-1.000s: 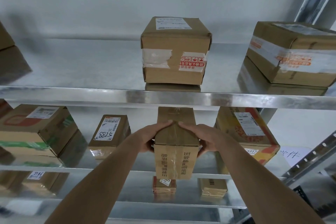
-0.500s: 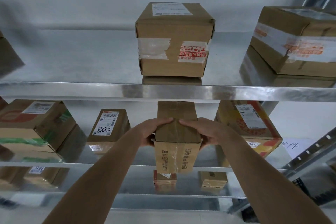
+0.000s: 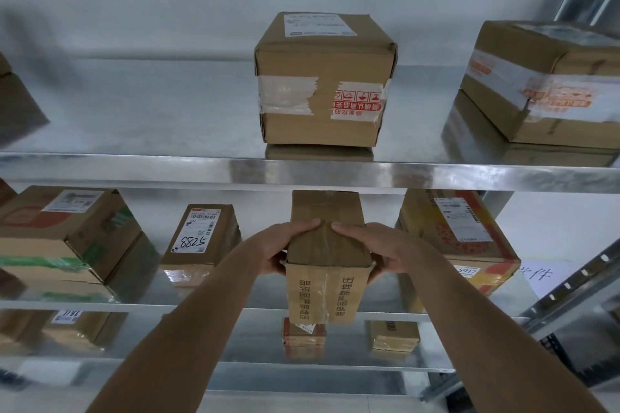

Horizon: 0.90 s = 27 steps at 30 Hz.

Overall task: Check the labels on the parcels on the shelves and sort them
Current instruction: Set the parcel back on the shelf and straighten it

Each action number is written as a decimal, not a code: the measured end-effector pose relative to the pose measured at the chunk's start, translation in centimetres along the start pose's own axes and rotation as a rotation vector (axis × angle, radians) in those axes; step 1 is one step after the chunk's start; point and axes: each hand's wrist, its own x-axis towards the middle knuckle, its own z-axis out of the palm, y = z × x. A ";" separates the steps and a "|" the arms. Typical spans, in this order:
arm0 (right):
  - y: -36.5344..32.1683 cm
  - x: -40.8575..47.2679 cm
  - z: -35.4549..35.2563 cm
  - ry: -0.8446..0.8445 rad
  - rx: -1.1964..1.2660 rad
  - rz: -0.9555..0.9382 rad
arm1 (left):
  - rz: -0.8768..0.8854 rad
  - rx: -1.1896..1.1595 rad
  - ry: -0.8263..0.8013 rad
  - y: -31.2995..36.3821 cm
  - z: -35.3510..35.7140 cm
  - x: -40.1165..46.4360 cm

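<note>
A narrow taped cardboard parcel (image 3: pixel 327 245) with printed characters on its front sits at the front of the middle shelf (image 3: pixel 141 304). My left hand (image 3: pixel 285 248) grips its left side with the thumb on top. My right hand (image 3: pixel 375 248) grips its right side the same way. No label shows on its top or front. Left of it lies a parcel marked 5788 (image 3: pixel 201 238). To its right is a yellow and red parcel (image 3: pixel 459 238) with a white label.
The upper shelf (image 3: pixel 302 173) carries a cube-like box (image 3: pixel 323 80) with a top label and a taped box (image 3: pixel 550 80) at right. A green-taped box (image 3: pixel 63 231) stands on the middle shelf's left. Small parcels (image 3: pixel 396 335) lie on the lower shelf. A slotted steel upright (image 3: pixel 570 285) runs at right.
Both hands keep the same hold on the narrow parcel. The view has tilted slightly, so the shelves sit a little differently in frame; the parcel has barely moved.
</note>
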 end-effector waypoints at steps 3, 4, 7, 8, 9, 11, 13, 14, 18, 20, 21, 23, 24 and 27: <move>0.3 0.0 0.0 -0.015 0.000 -0.005 | 0.015 -0.028 0.021 -0.2 0.4 -0.3; 0.5 0.0 -0.1 -0.025 0.010 -0.003 | 0.020 -0.045 0.027 -0.3 0.6 -0.5; 1.4 0.3 -0.1 -0.051 0.093 -0.007 | 0.028 -0.106 0.072 -0.6 0.8 -1.4; 2.0 0.5 -0.2 -0.046 0.142 -0.010 | 0.028 -0.125 0.095 -0.8 0.7 -1.5; 2.6 0.7 -0.2 -0.031 0.203 -0.013 | 0.022 -0.147 0.121 -1.1 0.6 -1.6; 4.3 1.3 -0.1 0.011 0.340 -0.021 | -0.010 -0.249 0.174 -2.1 0.1 -1.4; 6.1 1.7 0.4 0.060 0.451 -0.008 | -0.051 -0.303 0.224 -3.7 -0.5 -0.8; 6.8 1.7 0.9 0.076 0.473 -0.002 | -0.063 -0.297 0.251 -4.7 -0.6 -0.7; 8.7 0.8 3.1 0.106 0.462 0.023 | -0.084 -0.276 0.270 -7.8 0.2 -0.2; 9.2 0.7 3.8 0.141 0.461 0.017 | -0.079 -0.295 0.251 -8.3 0.9 -0.6; 9.4 0.8 4.0 0.163 0.465 0.007 | -0.072 -0.304 0.241 -8.4 1.2 -0.9; 9.7 1.2 4.3 0.198 0.461 -0.006 | -0.060 -0.291 0.222 -8.4 1.9 -1.4; 9.8 1.4 4.4 0.207 0.455 -0.006 | -0.056 -0.275 0.209 -8.5 2.2 -1.7; 9.7 1.4 4.8 0.231 0.437 0.000 | -0.046 -0.242 0.201 -8.5 2.6 -2.0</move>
